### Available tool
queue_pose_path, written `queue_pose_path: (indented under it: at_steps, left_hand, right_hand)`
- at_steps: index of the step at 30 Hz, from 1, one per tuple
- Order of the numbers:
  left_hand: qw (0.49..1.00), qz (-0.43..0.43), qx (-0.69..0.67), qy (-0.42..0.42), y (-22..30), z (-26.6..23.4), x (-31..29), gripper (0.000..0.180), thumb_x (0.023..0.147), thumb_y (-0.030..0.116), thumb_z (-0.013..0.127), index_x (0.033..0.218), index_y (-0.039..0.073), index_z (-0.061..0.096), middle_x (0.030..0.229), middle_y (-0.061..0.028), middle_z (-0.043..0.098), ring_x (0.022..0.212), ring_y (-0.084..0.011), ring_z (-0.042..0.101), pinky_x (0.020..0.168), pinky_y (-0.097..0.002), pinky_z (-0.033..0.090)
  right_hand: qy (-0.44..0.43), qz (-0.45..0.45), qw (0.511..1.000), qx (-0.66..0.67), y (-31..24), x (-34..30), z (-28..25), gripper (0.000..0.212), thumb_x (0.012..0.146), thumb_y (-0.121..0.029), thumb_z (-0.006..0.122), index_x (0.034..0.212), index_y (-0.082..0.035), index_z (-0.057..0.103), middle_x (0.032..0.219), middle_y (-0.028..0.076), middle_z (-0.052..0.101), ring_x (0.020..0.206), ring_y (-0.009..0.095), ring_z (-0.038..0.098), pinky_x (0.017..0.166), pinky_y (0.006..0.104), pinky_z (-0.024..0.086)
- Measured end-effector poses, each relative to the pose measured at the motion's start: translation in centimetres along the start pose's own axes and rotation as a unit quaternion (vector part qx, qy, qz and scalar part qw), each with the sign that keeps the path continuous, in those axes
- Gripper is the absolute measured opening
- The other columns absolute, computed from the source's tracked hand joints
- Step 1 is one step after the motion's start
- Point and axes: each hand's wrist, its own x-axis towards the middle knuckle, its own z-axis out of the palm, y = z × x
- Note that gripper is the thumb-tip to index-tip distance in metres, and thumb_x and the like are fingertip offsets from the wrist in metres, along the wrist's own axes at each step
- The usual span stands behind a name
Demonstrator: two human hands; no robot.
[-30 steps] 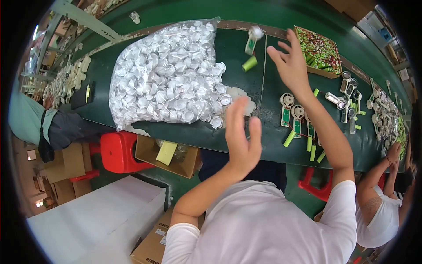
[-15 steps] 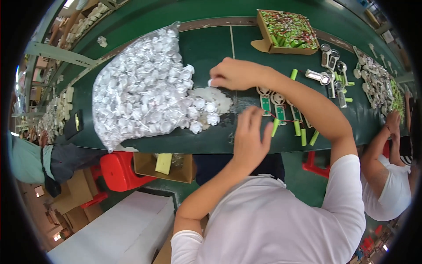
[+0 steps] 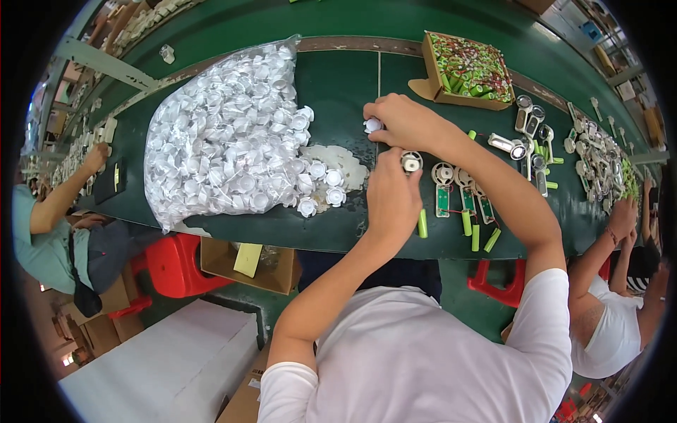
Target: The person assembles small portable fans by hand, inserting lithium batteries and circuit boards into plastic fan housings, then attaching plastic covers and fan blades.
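Note:
My right hand (image 3: 409, 121) pinches a small white cup-shaped plastic part (image 3: 372, 125) between thumb and fingers. Just below it, my left hand (image 3: 392, 194) grips a small device housing with a round head (image 3: 411, 162); the rest of that housing is hidden by the fingers. A green cylindrical battery (image 3: 422, 224) lies beside the left hand; whether it is wired to the held housing I cannot tell. To the right lie several similar housings with green circuit boards (image 3: 442, 199), with green batteries (image 3: 475, 237) below them.
A transparent bag of white plastic parts (image 3: 226, 134) fills the table's left, with loose parts (image 3: 317, 169) at its mouth. A box of green batteries (image 3: 469, 70) stands at the back right, near more housings (image 3: 532, 116). Other people sit at both sides; a red stool (image 3: 180, 268) stands below.
My left hand has taken hold of a housing and raised it from the row, moving left. My right hand has moved slightly right with the white part. The whole view has shifted a little.

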Motion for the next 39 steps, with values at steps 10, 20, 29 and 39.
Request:
queue_pose_path:
  at_steps: [10, 20, 29, 39]
  left_hand:
    - [0.671, -0.301, -0.677, 0.009, 0.4, -8.0, 1.5, 0.046, 0.101, 0.008, 0.056, 0.143, -0.004, 0.043, 0.114, -0.0084, 0.061, 0.084, -0.0133, 0.062, 0.059, -0.0295, 0.057]
    - [0.882, -0.148, -0.444, 0.054, -1.0, -7.4, 0.5, 0.061, 0.085, -0.015, 0.064, 0.142, -0.006, 0.046, 0.125, -0.0124, 0.058, 0.100, -0.0164, 0.063, 0.074, -0.0270, 0.056]
    - [0.890, -0.116, -0.438, 0.050, -0.6, -8.2, -0.1, 0.058, 0.087, -0.016, 0.058, 0.142, -0.007, 0.046, 0.124, -0.0150, 0.061, 0.110, -0.0161, 0.061, 0.091, -0.0301, 0.055]
    - [0.832, -0.175, -0.526, 0.025, 0.2, -8.9, 0.3, 0.044, 0.087, -0.003, 0.071, 0.127, -0.010, 0.052, 0.122, -0.0135, 0.059, 0.111, -0.0162, 0.058, 0.091, -0.0287, 0.052]
  right_hand:
    - [0.150, -0.005, 0.948, 0.281, -5.7, -4.5, -3.8, 0.028, 0.078, -0.007, 0.080, 0.103, -0.001, 0.069, 0.087, 0.004, 0.068, 0.073, 0.010, 0.063, 0.062, 0.0232, 0.050]
    - [0.201, -0.083, 0.954, 0.205, -7.8, -5.9, -2.0, 0.030, 0.078, -0.011, 0.080, 0.106, -0.006, 0.070, 0.093, 0.006, 0.062, 0.067, 0.017, 0.063, 0.059, 0.0284, 0.050]
    - [0.233, -0.076, 0.947, 0.210, -8.4, -6.1, -1.0, 0.029, 0.075, -0.006, 0.082, 0.102, -0.005, 0.071, 0.090, 0.006, 0.062, 0.064, 0.015, 0.062, 0.057, 0.0277, 0.051]
    - [0.272, -0.060, 0.941, 0.193, -8.7, -6.5, 0.3, 0.036, 0.076, -0.002, 0.081, 0.110, -0.006, 0.071, 0.098, 0.010, 0.063, 0.066, 0.018, 0.064, 0.062, 0.0302, 0.055]
